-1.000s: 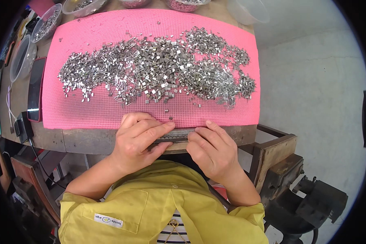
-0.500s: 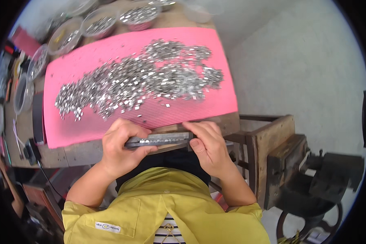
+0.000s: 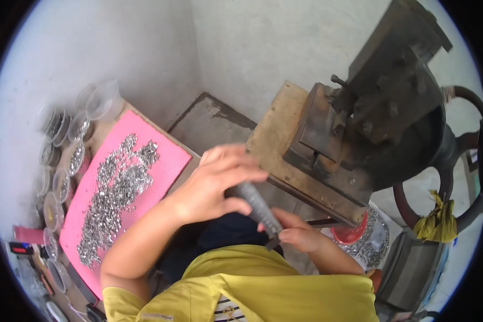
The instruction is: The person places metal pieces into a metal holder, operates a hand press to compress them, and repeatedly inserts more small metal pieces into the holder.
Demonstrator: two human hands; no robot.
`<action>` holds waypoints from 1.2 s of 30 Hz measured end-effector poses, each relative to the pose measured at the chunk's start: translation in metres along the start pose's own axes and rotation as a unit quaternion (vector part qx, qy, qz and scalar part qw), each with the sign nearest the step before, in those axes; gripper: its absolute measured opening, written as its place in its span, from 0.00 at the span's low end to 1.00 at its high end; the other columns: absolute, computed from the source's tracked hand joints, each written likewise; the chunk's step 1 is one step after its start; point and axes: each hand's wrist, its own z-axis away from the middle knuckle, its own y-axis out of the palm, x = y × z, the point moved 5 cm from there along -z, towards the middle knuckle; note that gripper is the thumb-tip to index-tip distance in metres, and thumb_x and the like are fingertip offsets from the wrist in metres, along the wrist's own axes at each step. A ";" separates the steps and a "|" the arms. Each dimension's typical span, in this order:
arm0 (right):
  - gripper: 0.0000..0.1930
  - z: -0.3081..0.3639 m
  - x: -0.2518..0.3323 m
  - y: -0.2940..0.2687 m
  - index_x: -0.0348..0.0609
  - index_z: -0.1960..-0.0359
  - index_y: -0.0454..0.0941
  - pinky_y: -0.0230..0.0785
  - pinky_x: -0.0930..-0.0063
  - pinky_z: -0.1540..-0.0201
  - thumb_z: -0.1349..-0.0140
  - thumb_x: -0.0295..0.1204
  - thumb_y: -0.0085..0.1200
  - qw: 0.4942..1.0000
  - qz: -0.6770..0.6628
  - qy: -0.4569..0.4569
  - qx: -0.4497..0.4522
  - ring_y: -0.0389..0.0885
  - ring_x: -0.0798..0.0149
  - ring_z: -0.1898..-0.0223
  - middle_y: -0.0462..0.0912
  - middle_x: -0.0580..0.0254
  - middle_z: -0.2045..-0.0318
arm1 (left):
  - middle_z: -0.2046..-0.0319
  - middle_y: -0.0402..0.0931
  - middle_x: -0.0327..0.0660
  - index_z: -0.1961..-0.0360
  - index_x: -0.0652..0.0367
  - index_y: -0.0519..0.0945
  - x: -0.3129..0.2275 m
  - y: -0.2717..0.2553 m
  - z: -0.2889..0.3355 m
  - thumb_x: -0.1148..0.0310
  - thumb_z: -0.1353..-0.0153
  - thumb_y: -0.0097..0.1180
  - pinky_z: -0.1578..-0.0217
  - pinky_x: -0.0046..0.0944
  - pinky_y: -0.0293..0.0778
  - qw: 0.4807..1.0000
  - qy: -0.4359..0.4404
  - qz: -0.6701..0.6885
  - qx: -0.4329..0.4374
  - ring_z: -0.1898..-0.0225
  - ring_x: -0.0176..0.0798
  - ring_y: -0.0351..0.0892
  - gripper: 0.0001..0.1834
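A long, narrow grey metal bar (image 3: pixel 259 208) with a ridged or lined face slants in front of my body. My right hand (image 3: pixel 298 231) is closed round its lower end, thumb on top. Over the upper end is my left hand (image 3: pixel 217 182), its stretched fingers smeared by motion and its thumb apart from them beside the bar. Contact between the left hand and the bar cannot be made out. A pink ridged mat (image 3: pixel 169 154) on the table at left bears a broad heap of small shiny metal pieces (image 3: pixel 112 198).
A dark, heavy machine (image 3: pixel 381 102) with a spoked wheel stands on a wooden bench (image 3: pixel 276 137) at right; a yellow cloth (image 3: pixel 437 217) is tied on the wheel. Below sits a red container (image 3: pixel 354 231) among metal pieces. Clear plastic tubs (image 3: pixel 104 102) line the table's far edge.
My view and body have turned right, toward the machine. The bar has tilted from level to slanting. My left hand has loosened from its grip, its fingers now stretched; the right still holds on.
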 end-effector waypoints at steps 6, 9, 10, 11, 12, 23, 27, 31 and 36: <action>0.23 0.015 0.000 -0.050 0.40 0.41 0.74 0.63 0.84 0.65 0.36 0.36 0.50 0.943 -0.036 -0.082 -0.320 0.70 0.78 0.67 0.78 0.66 0.51 | 0.36 0.76 0.49 0.36 0.54 0.80 0.014 0.065 -0.054 0.76 0.49 0.70 0.32 0.52 0.66 0.996 -0.040 0.074 -0.042 0.34 0.56 0.74 0.34; 0.16 0.006 0.011 -0.060 0.39 0.45 0.74 0.55 0.80 0.69 0.32 0.29 0.46 0.914 -0.077 -0.141 -0.372 0.59 0.78 0.75 0.76 0.69 0.60 | 0.31 0.74 0.50 0.33 0.56 0.75 0.012 0.089 -0.060 0.80 0.51 0.64 0.27 0.55 0.60 0.987 -0.029 0.155 0.013 0.31 0.56 0.73 0.39; 0.16 0.004 0.010 -0.063 0.39 0.45 0.74 0.56 0.80 0.68 0.32 0.30 0.47 0.913 -0.101 -0.168 -0.357 0.60 0.78 0.74 0.75 0.70 0.63 | 0.30 0.72 0.51 0.31 0.56 0.73 0.009 0.094 -0.062 0.79 0.51 0.64 0.25 0.57 0.55 0.984 -0.026 0.172 0.027 0.29 0.56 0.70 0.41; 0.17 0.001 0.009 -0.067 0.39 0.44 0.74 0.56 0.80 0.68 0.31 0.32 0.47 0.911 -0.123 -0.195 -0.342 0.61 0.78 0.74 0.74 0.71 0.67 | 0.28 0.70 0.52 0.30 0.56 0.71 0.007 0.098 -0.064 0.79 0.51 0.64 0.23 0.59 0.50 0.981 -0.024 0.189 0.041 0.26 0.55 0.68 0.42; 0.14 -0.002 0.010 -0.069 0.41 0.44 0.74 0.54 0.82 0.71 0.27 0.32 0.47 0.911 -0.120 -0.223 -0.327 0.63 0.79 0.73 0.70 0.73 0.68 | 0.28 0.70 0.49 0.33 0.52 0.74 0.007 0.101 -0.066 0.72 0.46 0.69 0.23 0.68 0.47 0.973 -0.042 0.224 0.029 0.25 0.54 0.67 0.37; 0.18 -0.006 0.019 -0.084 0.43 0.40 0.74 0.66 0.82 0.67 0.21 0.42 0.49 0.913 -0.115 -0.216 -0.326 0.74 0.78 0.69 0.77 0.72 0.69 | 0.37 0.81 0.44 0.45 0.51 0.81 0.018 0.114 -0.078 0.70 0.38 0.69 0.26 0.67 0.55 0.997 -0.010 0.070 -0.043 0.36 0.49 0.79 0.20; 0.22 0.012 0.021 -0.090 0.43 0.37 0.75 0.69 0.78 0.65 0.21 0.45 0.50 0.935 0.032 -0.150 -0.320 0.77 0.76 0.69 0.79 0.71 0.71 | 0.37 0.81 0.40 0.47 0.51 0.83 0.017 0.114 -0.083 0.67 0.38 0.68 0.25 0.66 0.53 0.998 0.025 -0.004 -0.054 0.39 0.48 0.80 0.18; 0.21 0.080 0.059 -0.082 0.45 0.40 0.80 0.71 0.71 0.65 0.32 0.36 0.66 0.702 0.398 -0.212 -0.551 0.80 0.67 0.68 0.82 0.66 0.71 | 0.39 0.82 0.39 0.48 0.50 0.83 0.016 0.116 -0.098 0.65 0.36 0.65 0.25 0.66 0.51 0.996 0.029 -0.056 -0.056 0.39 0.47 0.79 0.15; 0.24 0.260 0.149 -0.007 0.35 0.41 0.75 0.71 0.55 0.43 0.39 0.23 0.67 -0.096 0.669 -0.351 -0.648 0.80 0.59 0.59 0.80 0.57 0.54 | 0.40 0.83 0.37 0.50 0.49 0.83 0.027 0.122 -0.127 0.66 0.34 0.64 0.26 0.68 0.52 0.992 0.023 -0.092 -0.080 0.38 0.45 0.79 0.12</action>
